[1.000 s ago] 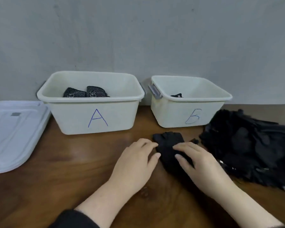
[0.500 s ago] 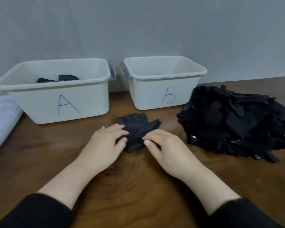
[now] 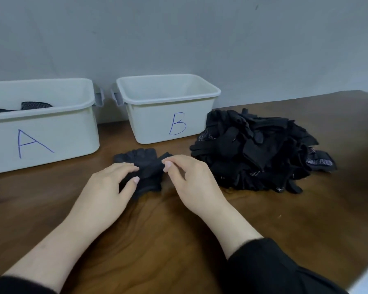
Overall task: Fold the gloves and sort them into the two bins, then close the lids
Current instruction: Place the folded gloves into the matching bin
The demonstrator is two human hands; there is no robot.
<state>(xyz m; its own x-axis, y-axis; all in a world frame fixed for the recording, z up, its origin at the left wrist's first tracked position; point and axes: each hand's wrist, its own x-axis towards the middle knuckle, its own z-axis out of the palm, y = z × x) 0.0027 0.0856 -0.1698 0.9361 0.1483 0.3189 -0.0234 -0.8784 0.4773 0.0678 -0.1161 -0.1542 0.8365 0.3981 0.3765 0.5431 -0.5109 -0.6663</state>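
Black glove (image 3: 146, 166) before bin B (image 3: 170, 109), mid-fold | left hand (image 3: 108, 185) pressing, right hand (image 3: 189, 177) pinching it | pile (image 3: 257, 149) beside B unsorted | lids off

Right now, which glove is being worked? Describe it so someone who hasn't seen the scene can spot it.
Start at the white bin marked B on the wooden table; the single black glove lies flat just in front of it. The left hand rests on its near left edge and the right hand pinches its right edge. Unlike the heaped pile of black gloves to the right, it lies alone.
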